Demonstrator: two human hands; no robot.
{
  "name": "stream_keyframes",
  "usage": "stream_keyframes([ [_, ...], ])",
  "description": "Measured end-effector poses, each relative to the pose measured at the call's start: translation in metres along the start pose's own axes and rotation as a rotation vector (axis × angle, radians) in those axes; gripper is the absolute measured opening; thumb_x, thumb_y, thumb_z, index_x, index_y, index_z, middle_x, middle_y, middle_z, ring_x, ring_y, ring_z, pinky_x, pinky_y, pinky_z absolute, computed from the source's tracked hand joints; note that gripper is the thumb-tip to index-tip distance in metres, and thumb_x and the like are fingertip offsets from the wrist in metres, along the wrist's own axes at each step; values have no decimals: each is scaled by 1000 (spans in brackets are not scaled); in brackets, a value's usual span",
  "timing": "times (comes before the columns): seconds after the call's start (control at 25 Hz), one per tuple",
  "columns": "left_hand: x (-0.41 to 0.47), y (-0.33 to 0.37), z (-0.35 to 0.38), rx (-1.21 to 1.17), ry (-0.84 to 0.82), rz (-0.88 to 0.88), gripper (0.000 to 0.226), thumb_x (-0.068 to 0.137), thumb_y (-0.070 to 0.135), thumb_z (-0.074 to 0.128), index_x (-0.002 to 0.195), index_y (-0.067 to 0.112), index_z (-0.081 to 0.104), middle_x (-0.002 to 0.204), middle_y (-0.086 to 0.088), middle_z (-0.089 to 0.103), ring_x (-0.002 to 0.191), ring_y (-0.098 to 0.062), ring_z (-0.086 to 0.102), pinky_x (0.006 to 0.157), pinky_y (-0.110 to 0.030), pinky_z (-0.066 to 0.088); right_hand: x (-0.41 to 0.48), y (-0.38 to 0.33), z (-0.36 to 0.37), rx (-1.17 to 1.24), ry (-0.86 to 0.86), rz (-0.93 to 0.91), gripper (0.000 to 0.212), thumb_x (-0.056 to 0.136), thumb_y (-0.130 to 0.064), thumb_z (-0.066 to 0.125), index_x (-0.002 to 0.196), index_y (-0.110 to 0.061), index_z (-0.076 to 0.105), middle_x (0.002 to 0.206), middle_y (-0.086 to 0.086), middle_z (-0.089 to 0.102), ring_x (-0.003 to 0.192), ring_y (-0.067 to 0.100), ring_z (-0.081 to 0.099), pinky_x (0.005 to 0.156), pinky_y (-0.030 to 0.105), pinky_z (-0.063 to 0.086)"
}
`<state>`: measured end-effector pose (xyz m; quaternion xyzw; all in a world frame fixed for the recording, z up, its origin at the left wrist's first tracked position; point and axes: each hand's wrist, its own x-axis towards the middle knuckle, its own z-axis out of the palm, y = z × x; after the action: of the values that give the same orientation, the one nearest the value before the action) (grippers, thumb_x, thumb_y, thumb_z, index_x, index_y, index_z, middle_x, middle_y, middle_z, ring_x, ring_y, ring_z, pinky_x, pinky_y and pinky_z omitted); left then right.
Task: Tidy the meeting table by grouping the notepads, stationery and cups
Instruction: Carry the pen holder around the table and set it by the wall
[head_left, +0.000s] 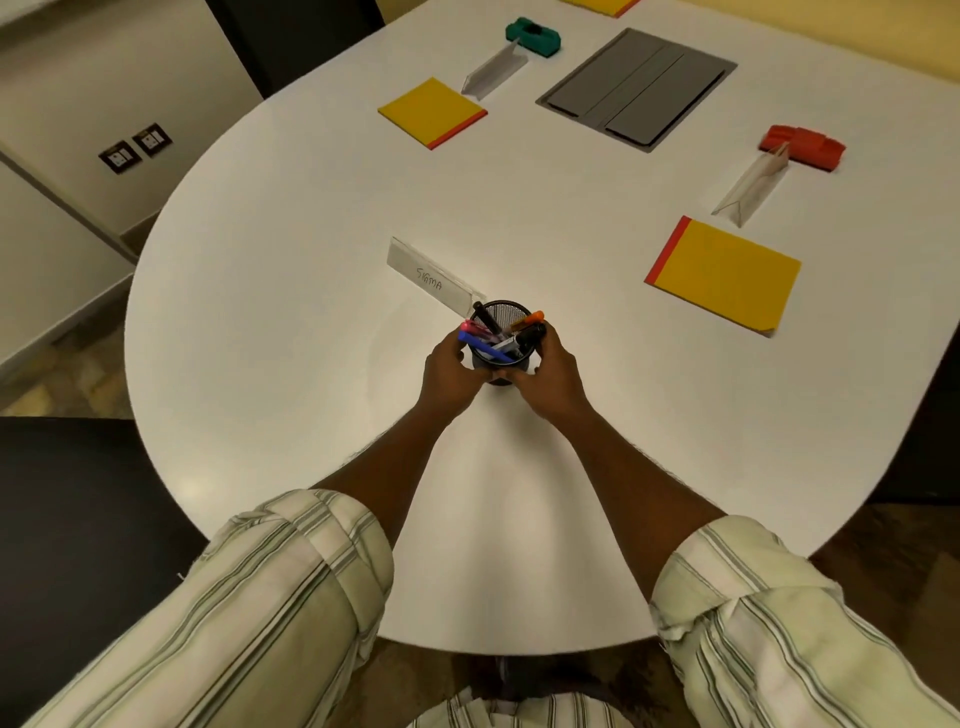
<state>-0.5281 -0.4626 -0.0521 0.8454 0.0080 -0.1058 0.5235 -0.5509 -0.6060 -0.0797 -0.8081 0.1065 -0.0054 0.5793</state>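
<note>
Black mesh pen cup (500, 312) upright on white table (291, 291), left hand (448, 370) and right hand (551, 375) both gripping its sides, markers (488, 345) inside

Warm-lit meeting room with a white rounded surface (291, 364).
Beige wall units (104, 67) at left carry two dark sockets (135, 148); a black chair (78, 545) stands on brown patterned floor (52, 374).

Both arms reach forward over the worktop (311, 322), the bare forearms (395, 457) drawing together from rolled striped sleeves (270, 587). The left hand (448, 371) and right hand (551, 378) clasp a pen pot (500, 312) from either side. Their fingers (519, 378) curl round its near wall (the tips of the two hands meet, or very nearly, at the front). Both wrists are held roughly level.
</note>
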Motion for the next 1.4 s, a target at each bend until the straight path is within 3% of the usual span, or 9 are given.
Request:
stream_keyframes([
  [0.12,-47,1,-11,7,-1,72,58,71,9,79,123,10,55,119,-6,64,112,-22,58,103,-37,44,-49,-12,0,-30,22,-36,75,72,-18,81,134,-25,40,112,-19,53,99,-2,52,66,-5,38],
  [0.32,-130,-1,-37,-29,45,226,46,69,8,79,110,18,61,101,8,65,96,-11,60,78,-1,43,-137,-42,5,-70,55,-112,64,73,-18,80,126,-25,44,112,-15,58,101,4,57,74,3,41],
  [0.44,-179,0,-52,-29,39,252,42,66,7,79,103,21,64,95,10,66,90,-10,60,77,-7,44,-191,-58,6,-79,68,-134,60,71,-18,80,121,-23,47,110,-9,62,101,12,61,80,16,47],
  [0.6,-230,-5,-65,-5,19,237,39,58,3,80,86,26,66,79,13,66,68,1,56,61,-2,42,-246,-64,10,-122,39,-74,81,72,-21,80,140,-13,38,130,4,58,118,19,55,89,21,41],
  [0.8,-291,-18,-65,-27,11,165,46,57,0,80,96,22,68,92,5,69,88,-12,66,71,-12,49,-302,-55,10,-148,-26,-51,82,72,-22,80,140,-11,38,133,4,56,122,20,53,91,20,41],
  [0.96,-341,-28,-54,-42,69,111,45,56,2,81,91,27,68,91,8,70,91,-12,67,78,-19,52,-342,-44,5,-146,-87,-70,71,68,-22,81,129,-18,46,124,-2,61,111,13,58,70,2,35],
  [1.04,-369,-34,-48,-51,121,62,45,55,2,81,91,26,68,93,6,70,92,-13,67,80,-22,52,-362,-42,1,-165,-150,-83,72,67,-22,82,130,-19,46,125,-2,61,105,8,56,70,1,33],
  [1.24,-429,-50,-41,-77,221,24,42,59,1,81,92,22,67,92,6,71,89,-9,67,78,-21,55,-397,-29,1,-240,-260,-141,76,70,-23,80,136,-15,43,130,2,58,119,18,55,91,21,41],
  [1.4,-491,-76,-49,-109,323,-5,46,59,-2,82,99,15,68,96,2,72,90,-10,68,82,-22,55,-445,-25,24,-244,-360,-190,67,65,-27,84,122,-22,49,115,-6,63,104,12,60,79,18,45],
])
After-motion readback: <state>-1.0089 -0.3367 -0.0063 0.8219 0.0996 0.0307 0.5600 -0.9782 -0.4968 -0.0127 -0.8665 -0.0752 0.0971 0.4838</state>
